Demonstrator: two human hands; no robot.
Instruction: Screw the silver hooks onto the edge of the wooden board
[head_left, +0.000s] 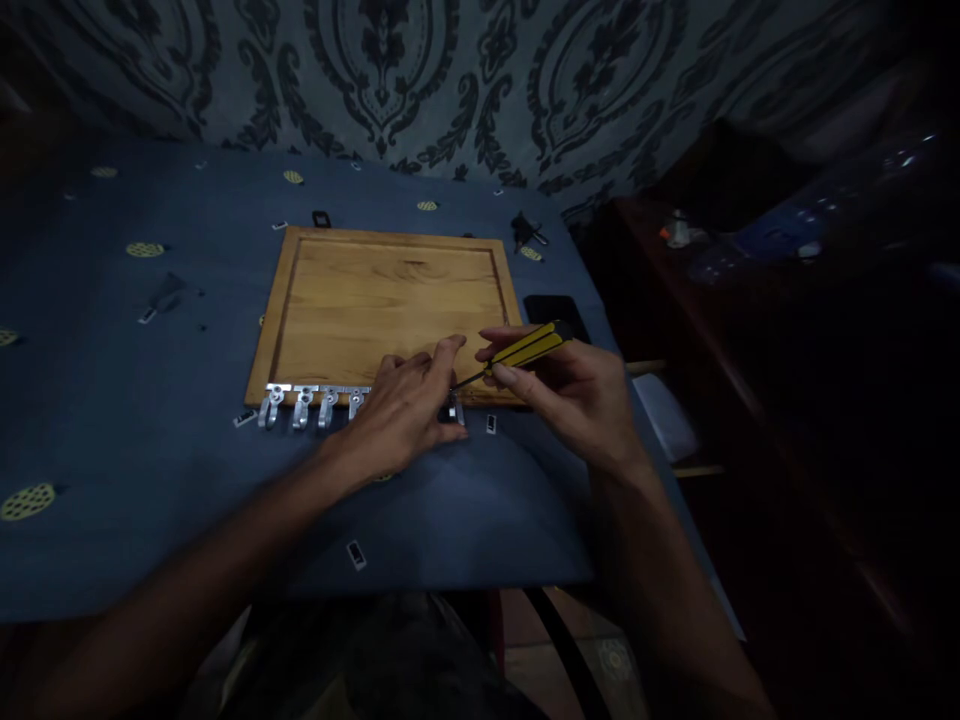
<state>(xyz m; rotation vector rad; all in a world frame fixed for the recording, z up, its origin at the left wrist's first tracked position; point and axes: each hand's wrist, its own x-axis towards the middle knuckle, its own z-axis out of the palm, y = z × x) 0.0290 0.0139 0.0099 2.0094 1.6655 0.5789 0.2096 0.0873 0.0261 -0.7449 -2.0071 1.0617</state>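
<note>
A framed wooden board (390,310) lies flat on the table, and a metal hook rail (330,392) with several hooks runs along its near edge. My left hand (409,400) rests over the rail's right part with its fingers spread, hiding some of the hooks. Between the fingers of my right hand (577,400) is a yellow and black screwdriver (529,347), slanting down to the left. Its shaft points at the rail's right end, beside my left fingers. Whether the tip touches a screw is too small to tell.
Blue patterned cloth (150,420) covers the table. Behind the board lie a black clip-like object (528,232) and a small dark frame-shaped piece (321,219). A dark flat rectangular object (559,315) is at the board's right. Farther right, a clear plastic bottle (795,220) lies on a dark wooden surface.
</note>
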